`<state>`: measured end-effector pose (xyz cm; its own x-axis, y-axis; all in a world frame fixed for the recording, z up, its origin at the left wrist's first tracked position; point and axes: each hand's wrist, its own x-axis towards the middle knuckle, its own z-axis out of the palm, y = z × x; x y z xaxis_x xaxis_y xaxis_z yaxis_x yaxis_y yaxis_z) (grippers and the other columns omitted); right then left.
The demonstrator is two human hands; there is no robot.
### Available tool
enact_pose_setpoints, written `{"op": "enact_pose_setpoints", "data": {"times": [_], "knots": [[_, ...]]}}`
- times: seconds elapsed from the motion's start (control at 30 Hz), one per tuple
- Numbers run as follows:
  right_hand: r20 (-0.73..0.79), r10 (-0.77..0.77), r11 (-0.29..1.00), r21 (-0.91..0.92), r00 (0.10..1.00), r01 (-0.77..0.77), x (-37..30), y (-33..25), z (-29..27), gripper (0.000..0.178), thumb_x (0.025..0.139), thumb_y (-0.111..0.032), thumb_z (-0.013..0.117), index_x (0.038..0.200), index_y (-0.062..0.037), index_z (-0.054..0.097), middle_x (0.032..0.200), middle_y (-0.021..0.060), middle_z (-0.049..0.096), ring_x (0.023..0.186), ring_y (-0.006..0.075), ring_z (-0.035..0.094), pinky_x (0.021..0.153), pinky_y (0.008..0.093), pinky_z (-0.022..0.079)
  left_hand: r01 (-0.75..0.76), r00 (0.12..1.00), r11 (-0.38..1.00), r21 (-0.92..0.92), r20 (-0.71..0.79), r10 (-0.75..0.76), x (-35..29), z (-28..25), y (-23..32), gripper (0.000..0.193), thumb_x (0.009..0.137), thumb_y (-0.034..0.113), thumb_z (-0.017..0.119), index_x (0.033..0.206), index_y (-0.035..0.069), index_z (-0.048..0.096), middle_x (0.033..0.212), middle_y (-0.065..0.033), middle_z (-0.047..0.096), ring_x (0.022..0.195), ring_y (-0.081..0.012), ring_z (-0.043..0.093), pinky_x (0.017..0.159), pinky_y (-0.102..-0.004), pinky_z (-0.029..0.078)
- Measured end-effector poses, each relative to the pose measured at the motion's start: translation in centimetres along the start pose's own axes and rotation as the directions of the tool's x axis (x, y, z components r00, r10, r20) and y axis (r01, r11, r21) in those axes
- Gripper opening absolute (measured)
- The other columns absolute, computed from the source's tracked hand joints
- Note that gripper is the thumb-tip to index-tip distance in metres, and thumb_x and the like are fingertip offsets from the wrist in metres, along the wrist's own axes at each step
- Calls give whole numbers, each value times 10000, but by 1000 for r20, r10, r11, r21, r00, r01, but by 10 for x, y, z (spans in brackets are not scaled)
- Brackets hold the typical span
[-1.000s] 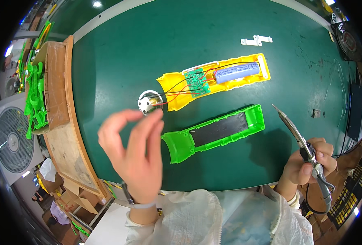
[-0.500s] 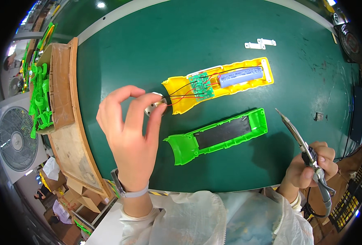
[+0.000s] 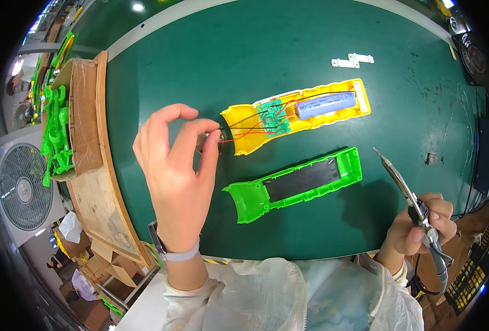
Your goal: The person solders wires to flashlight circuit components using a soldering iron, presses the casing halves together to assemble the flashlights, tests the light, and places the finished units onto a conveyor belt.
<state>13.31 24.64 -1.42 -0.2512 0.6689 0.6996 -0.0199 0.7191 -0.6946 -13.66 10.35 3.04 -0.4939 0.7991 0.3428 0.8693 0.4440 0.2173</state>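
Between the thumb and forefinger of my left hand (image 3: 173,165) is a small round metal motor (image 3: 201,143), mostly hidden by the fingers. Thin red and black wires run from it into a yellow plastic half-shell (image 3: 243,116). Inside that shell sit a green circuit board (image 3: 273,117) and a blue cylindrical battery (image 3: 327,105). My right hand (image 3: 415,231) grips a soldering iron (image 3: 399,179), its pointed tip slanting up and left, clear of the parts. A green half-shell (image 3: 250,201) with a black panel (image 3: 302,179) lies open side up, nearer to me than the yellow one.
Two small white brackets (image 3: 352,60) lie at the back right of the green tabletop (image 3: 211,60). To the left, a cardboard box (image 3: 85,110) holds green plastic parts (image 3: 56,132) beside a wooden board (image 3: 102,209). A fan (image 3: 23,187) stands beyond.
My left hand has turned slightly, and its fingers now cover more of the motor. The soldering iron stays nearly still, and both shells remain in place.
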Motion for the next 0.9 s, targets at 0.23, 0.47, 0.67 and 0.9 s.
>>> {"op": "enact_pose_setpoints", "data": {"times": [0.23, 0.47, 0.67, 0.9], "knots": [[-15, -18, 1000, -2, 1000, 18, 0, 1, 2, 350, 814, -317, 649, 1006, -67, 498, 726, 71, 429, 567, 147, 376, 530, 276, 303, 57, 997, 978, -200, -35, -66, 8, -3, 1, 164, 745, -12, 699, 866, 79, 636, 956, -54, 588, 921, -234, 555, 835, -353, 396], [5, 77, 992, -104, 997, -76, -1, -8, -2, 491, 835, -470, 686, 1003, -105, 406, 769, 63, 443, 547, 159, 419, 511, 288, 362, 41, 992, 735, -677, -63, -114, 3, -2, 28, 217, 706, -123, 705, 878, 3, 664, 906, -113, 651, 831, -210, 627, 716, -295, 495], [-25, 85, 995, -57, 996, -86, -1, -5, -2, 448, 821, -405, 689, 996, -85, 429, 757, 75, 456, 533, 150, 402, 503, 283, 347, 291, 892, 33, -956, 259, -372, -17, 8, 80, 192, 798, -117, 661, 967, -40, 610, 975, -186, 686, 831, -206, 684, 703, -270, 543], [51, 189, 980, 49, 981, -192, -3, -13, -5, 419, 793, -371, 682, 940, -81, 418, 713, 65, 426, 528, 140, 374, 533, 274, 292, -132, 990, 872, -471, -18, 140, -29, 28, 82, 274, 680, -76, 730, 926, 22, 660, 878, -88, 653, 686, -206, 617, 535, -262, 488]]}}
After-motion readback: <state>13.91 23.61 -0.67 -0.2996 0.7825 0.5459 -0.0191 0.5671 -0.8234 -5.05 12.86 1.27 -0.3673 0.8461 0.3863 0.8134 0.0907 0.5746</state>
